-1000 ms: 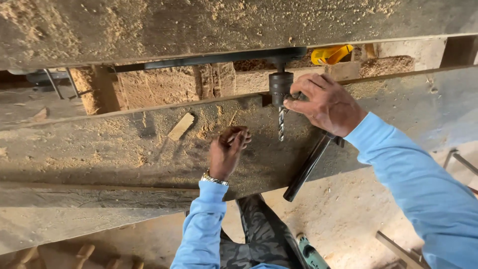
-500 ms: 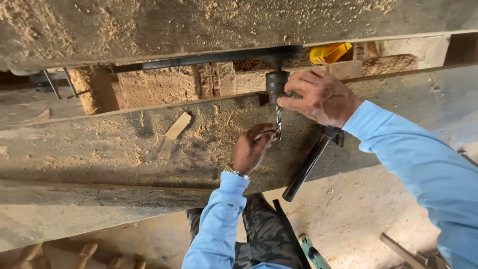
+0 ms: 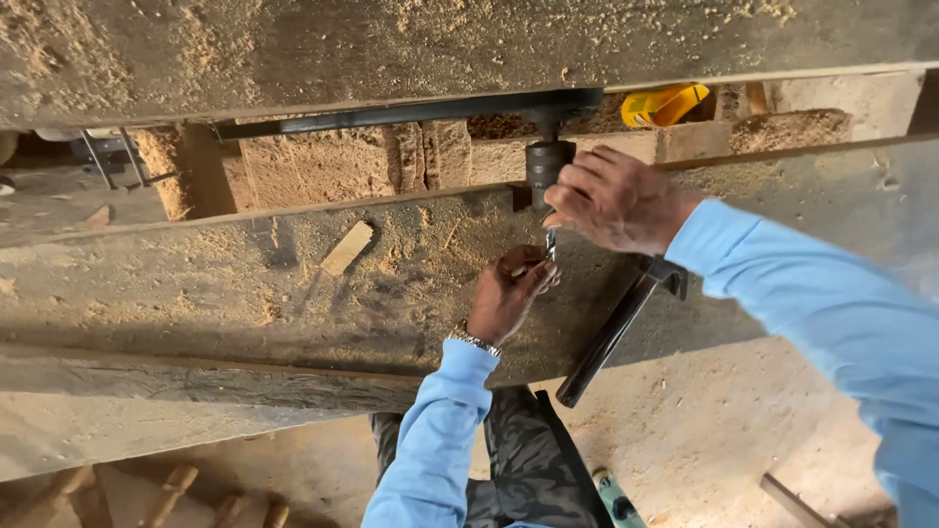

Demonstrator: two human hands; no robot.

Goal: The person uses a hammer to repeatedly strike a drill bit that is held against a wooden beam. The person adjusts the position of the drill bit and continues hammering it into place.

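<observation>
Centre frame: right hand (image 3: 616, 200) clenched on drill chuck (image 3: 548, 161); left hand (image 3: 511, 293) pinches drill bit (image 3: 552, 244). Bit-fitting step; tightening likely follows.

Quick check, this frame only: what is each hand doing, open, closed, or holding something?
Left hand: fingers closed around the drill bit from below.
Right hand: curled in a grip on the dark drill chuck above the bit.

Left hand (image 3: 509, 293) pinches drill bit (image 3: 551, 242); right hand (image 3: 616, 200) grips chuck (image 3: 546, 166)
</observation>
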